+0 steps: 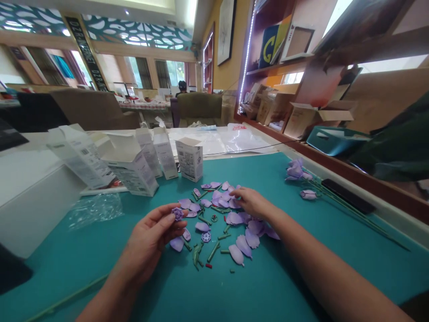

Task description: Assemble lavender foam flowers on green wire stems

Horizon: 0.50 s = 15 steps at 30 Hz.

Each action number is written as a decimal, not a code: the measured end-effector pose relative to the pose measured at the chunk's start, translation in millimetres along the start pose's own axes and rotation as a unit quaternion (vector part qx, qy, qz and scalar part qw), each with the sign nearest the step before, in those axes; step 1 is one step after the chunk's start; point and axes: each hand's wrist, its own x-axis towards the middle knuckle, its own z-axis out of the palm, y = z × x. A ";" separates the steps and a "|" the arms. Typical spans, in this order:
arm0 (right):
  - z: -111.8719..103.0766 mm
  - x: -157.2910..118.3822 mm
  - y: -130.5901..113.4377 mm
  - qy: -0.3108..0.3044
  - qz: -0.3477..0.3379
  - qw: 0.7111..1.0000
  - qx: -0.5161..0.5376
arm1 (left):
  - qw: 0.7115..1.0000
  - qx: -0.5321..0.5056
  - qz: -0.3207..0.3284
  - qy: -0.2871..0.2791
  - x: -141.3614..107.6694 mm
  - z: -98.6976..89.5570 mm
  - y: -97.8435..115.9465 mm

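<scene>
My left hand (150,232) pinches a small purple ring-shaped toy flower piece (178,213) between thumb and fingers, raised over the left side of the loose parts. My right hand (253,201) is at the far side of the pile, its bent fingertips close together among the lilac plastic petals (223,197). Whether a petal is between those fingertips is hidden. Between the hands lie a purple wheel-shaped piece (206,236), short green stem pieces (213,252), a green leaf piece (197,256) and a small red piece (208,266). More petals (243,246) lie nearer me, below my right hand.
Opened white boxes (130,172) and a clear plastic bag (97,210) stand and lie at left on the green mat (268,286). A lilac flower (295,170) and bud (308,194) on long stems lie at right beside a dark phone-like slab (348,196). A green stem (72,296) lies front left.
</scene>
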 end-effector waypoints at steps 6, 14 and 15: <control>5.5 14.8 -12.5 -0.021 -0.028 0.999 -0.018 | 1.000 0.004 -0.016 0.006 0.0 0.9 -1.2; 10.4 25.1 -16.9 -0.043 -0.057 0.997 -0.040 | 0.999 0.015 -0.031 -0.008 -0.6 2.3 -0.1; 8.5 26.4 -13.6 -0.038 -0.049 0.997 -0.040 | 0.999 0.013 -0.032 -0.010 0.1 1.5 -0.6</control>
